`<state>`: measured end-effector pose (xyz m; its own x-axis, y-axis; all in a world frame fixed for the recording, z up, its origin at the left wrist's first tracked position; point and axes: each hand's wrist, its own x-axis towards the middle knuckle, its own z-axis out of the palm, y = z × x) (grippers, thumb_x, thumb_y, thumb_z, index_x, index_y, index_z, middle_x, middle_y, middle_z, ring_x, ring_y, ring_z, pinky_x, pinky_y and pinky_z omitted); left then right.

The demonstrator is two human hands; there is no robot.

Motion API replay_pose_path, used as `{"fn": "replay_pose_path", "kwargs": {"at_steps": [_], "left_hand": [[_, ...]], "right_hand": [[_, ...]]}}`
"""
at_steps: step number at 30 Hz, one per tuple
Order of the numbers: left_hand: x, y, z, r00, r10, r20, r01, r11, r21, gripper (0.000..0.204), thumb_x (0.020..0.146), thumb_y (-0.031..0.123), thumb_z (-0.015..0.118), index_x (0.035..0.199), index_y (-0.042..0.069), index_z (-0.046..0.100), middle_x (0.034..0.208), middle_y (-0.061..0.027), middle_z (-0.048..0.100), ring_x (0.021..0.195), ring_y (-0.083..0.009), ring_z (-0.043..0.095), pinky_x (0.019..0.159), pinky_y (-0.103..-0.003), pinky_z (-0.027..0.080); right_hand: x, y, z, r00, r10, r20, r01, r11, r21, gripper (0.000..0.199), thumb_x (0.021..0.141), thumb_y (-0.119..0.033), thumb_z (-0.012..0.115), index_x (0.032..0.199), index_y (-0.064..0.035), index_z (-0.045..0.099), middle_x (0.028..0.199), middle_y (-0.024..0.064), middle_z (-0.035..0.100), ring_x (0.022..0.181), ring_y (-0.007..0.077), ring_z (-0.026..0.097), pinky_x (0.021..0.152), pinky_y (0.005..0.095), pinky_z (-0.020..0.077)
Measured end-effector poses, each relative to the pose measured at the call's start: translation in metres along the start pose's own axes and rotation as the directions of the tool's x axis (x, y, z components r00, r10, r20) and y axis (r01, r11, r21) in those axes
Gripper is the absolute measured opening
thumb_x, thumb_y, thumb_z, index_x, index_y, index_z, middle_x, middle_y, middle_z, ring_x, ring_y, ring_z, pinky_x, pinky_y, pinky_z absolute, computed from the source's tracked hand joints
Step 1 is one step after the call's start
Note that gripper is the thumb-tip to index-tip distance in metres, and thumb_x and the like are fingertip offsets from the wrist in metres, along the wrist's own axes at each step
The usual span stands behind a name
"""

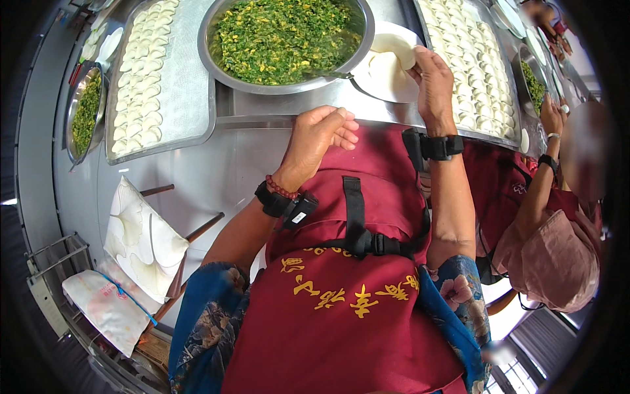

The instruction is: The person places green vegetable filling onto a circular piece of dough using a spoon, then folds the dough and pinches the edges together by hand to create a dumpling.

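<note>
Maroon apron (335, 328) closest to us, then we see a dough wrapper (398, 43) pinched in the right hand (434, 82) at the white plate (400, 96), right of the steel filling bowl (259, 84), left hand (320, 136) loosely curled nearer, grip we can't tell, left tray (187, 85) and right tray (499, 140) holding dumplings (140, 85).

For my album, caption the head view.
Right hand pinches a thin white dough wrapper beside a round metal bowl of green-yellow filling.

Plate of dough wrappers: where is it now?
In the head view, the white plate sits upper right of centre, between the steel filling bowl and right-side dumpling rows, beside the right hand.
</note>
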<state>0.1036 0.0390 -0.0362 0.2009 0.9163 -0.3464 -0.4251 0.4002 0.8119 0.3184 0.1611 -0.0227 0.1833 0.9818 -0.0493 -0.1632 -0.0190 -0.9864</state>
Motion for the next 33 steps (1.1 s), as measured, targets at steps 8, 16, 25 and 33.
{"fn": "replay_pose_path", "kwargs": {"at_steps": [8,16,25,33], "left_hand": [[0.014,-0.004,0.011,0.988,-0.053,0.144,0.082,0.976,-0.202,0.035,0.096,0.021,0.057,0.114,-0.009,0.057,0.104,-0.0209,0.066,0.090,-0.0267,0.067,0.082,-0.037,0.056],[0.029,-0.005,0.015,0.991,-0.024,0.131,0.055,0.969,-0.241,0.040,0.097,0.017,0.055,0.128,-0.008,0.050,0.109,-0.0211,0.063,0.095,-0.0295,0.067,0.084,-0.039,0.056],[0.033,0.001,0.022,0.993,0.037,0.114,-0.025,0.994,-0.107,0.052,0.097,0.016,0.052,0.143,-0.005,0.038,0.101,-0.0180,0.063,0.083,-0.0276,0.068,0.075,-0.036,0.057],[0.028,-0.001,0.023,0.999,0.033,0.039,-0.031,0.998,-0.056,0.048,0.097,0.012,0.049,0.139,-0.008,0.042,0.097,-0.0171,0.063,0.078,-0.0259,0.068,0.070,-0.034,0.058]], "right_hand": [[-0.020,-0.001,-0.003,0.984,-0.074,0.159,0.129,0.919,-0.372,0.020,0.095,-0.019,0.061,0.103,-0.0016,0.067,0.091,0.0048,0.067,0.084,0.0112,0.061,0.081,0.0256,0.0486],[-0.036,0.015,-0.010,0.823,-0.304,0.479,0.560,0.568,-0.603,0.022,0.096,-0.018,0.062,0.108,-0.0001,0.066,0.096,0.0123,0.072,0.086,0.0161,0.067,0.080,0.0279,0.0519],[-0.041,0.006,-0.008,0.926,-0.086,0.368,0.278,0.816,-0.507,0.023,0.097,-0.012,0.059,0.112,0.0040,0.061,0.105,0.0098,0.072,0.100,0.0125,0.064,0.088,0.0261,0.0508],[-0.051,0.008,-0.012,0.790,-0.265,0.552,0.586,0.591,-0.554,0.016,0.090,-0.006,0.064,0.105,-0.0006,0.064,0.112,0.0130,0.069,0.119,0.0271,0.060,0.093,0.0350,0.0510]]}}
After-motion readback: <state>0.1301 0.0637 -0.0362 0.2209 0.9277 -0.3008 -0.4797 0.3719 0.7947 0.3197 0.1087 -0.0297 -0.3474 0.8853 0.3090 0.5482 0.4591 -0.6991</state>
